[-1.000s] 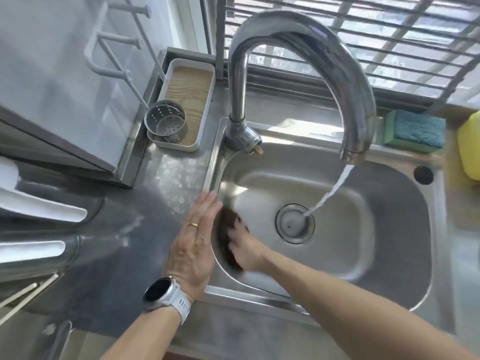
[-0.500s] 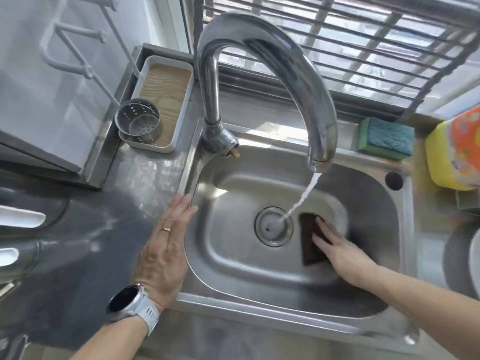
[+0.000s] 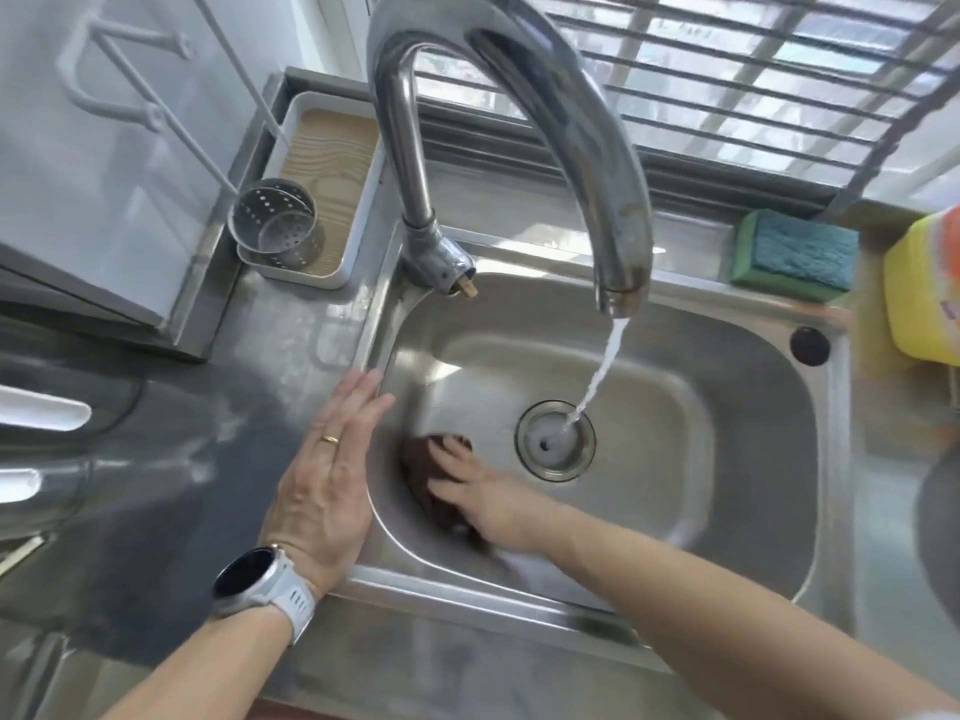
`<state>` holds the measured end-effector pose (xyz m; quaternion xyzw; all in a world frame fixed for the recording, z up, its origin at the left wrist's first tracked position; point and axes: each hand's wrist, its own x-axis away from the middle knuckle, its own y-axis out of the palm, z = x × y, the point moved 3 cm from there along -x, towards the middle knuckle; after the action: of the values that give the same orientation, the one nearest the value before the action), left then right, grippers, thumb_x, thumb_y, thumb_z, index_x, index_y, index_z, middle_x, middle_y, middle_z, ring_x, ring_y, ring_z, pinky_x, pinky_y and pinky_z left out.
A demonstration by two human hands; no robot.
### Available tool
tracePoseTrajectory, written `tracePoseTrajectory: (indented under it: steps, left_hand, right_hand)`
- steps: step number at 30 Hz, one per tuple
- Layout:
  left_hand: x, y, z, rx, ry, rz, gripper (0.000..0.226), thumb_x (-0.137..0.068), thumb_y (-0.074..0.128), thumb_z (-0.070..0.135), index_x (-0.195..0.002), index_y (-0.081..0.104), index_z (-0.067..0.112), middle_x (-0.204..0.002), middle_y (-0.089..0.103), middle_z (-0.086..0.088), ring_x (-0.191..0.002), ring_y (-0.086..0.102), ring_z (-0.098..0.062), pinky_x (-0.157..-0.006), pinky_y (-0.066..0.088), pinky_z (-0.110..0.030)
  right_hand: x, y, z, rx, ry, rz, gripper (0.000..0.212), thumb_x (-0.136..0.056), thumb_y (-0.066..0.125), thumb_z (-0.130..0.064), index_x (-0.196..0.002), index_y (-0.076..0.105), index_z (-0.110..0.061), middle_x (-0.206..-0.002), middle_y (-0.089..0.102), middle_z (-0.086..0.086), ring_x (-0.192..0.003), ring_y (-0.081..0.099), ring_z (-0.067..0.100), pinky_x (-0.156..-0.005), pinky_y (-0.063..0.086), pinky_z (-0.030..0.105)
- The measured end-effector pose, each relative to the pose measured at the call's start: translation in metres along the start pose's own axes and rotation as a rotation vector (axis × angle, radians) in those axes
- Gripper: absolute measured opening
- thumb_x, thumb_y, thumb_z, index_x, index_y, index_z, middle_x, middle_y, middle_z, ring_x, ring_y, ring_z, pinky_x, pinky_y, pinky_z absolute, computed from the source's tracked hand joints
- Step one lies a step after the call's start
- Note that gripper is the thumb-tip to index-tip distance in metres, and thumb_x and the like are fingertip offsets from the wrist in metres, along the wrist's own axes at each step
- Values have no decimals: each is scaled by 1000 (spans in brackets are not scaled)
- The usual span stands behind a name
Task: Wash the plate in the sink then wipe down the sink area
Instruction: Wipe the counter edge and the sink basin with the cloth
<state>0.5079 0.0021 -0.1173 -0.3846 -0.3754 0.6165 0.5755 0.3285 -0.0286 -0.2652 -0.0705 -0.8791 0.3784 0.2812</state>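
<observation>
While water runs, sink (image 3: 753, 407) wet | right hand (image 3: 488, 498) presses dark pad (image 3: 426, 475) | left hand (image 3: 327, 470) flat

Under the right hand (image 3: 493, 504) lies a dark brown pad (image 3: 428, 472) in a silver-grey sink (image 3: 753, 407). The left hand (image 3: 324, 478) wears a gold ring (image 3: 329, 439); behind it, a black-faced watch (image 3: 249, 574) on a white strap. Far beyond the right hand sit a blue-and-green sponge (image 3: 797, 254) and a yellow bottle (image 3: 922, 298).

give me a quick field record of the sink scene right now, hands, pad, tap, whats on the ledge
left hand: flat on the sink left rim, fingers straight
right hand: pressing the brown pad on the basin's left wall
tap: running, stream falls onto the drain
ledge: green sponge, yellow bottle
plate: not in the basin
</observation>
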Motion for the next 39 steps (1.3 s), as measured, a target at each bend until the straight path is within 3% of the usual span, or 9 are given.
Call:
tracePoseTrajectory:
  steps: [6,8,12,19,24,27,29,33,39]
  left_hand:
    - [1,-3,0,10,9,-7,75,-78,48,-32,-144,50,4,-161,39,-7,-153,29,-24,-124,18,-17]
    - [0,-3,0,16,6,-7,74,-79,49,-31,-144,51,4,-161,39,-6,-153,29,-24,-124,18,-17]
    - [-1,-2,1,25,2,-4,76,-76,50,-34,-143,52,2,-159,41,-8,-152,32,-26,-124,20,-20]
    - [-1,0,0,-4,5,-11,76,-77,57,-30,-143,53,6,-161,40,-4,-152,31,-22,-121,33,-33]
    - [-2,1,0,-20,6,-12,74,-78,53,-32,-143,53,5,-160,40,-6,-153,30,-23,-125,25,-26]
    - [-1,0,0,-20,-5,-26,76,-76,52,-33,-143,52,4,-161,39,-6,-154,29,-23,-125,22,-24]
    - [0,0,0,-7,-9,-16,73,-78,50,-32,-142,53,3,-161,39,-6,-154,29,-23,-125,24,-28]
    - [-1,0,1,-2,-1,-2,70,-81,49,-30,-141,52,4,-161,39,-6,-153,29,-23,-124,28,-32]
    - [1,1,-1,3,-3,4,76,-76,51,-32,-142,53,6,-161,39,-5,-154,29,-22,-122,31,-33]
  right_hand:
    - [142,-21,70,13,-2,-137,50,-102,31,-17,-150,48,-21,-166,-4,-8,-156,-6,19,-125,23,38]
    - [171,-28,89,85,31,-154,58,-101,16,-30,-145,52,-21,-166,-6,-6,-154,-9,20,-125,24,40]
    - [163,-26,83,234,-100,-106,33,-99,42,-13,-129,58,-15,-168,1,2,-154,-2,27,-116,40,44]
    - [1,-34,12,129,-160,132,43,-90,57,-6,-133,60,-8,-163,27,22,-151,26,39,-102,53,46]
    - [-20,-91,62,172,140,279,69,-92,16,-30,-147,49,-6,-165,25,19,-152,23,40,-117,38,49]
    - [14,-117,91,321,78,193,59,-83,58,-24,-139,58,-6,-160,36,18,-145,41,36,-112,44,48]
    - [49,-121,114,301,139,283,49,-86,55,-20,-133,65,-7,-155,46,15,-142,46,30,-109,46,46]
    - [132,-103,138,414,412,113,44,-105,40,-13,-148,46,-10,-169,14,8,-156,16,29,-111,44,46]
    - [177,-61,84,369,676,-281,29,-93,54,-13,-120,63,-7,-131,51,16,-113,61,34,-88,51,36]
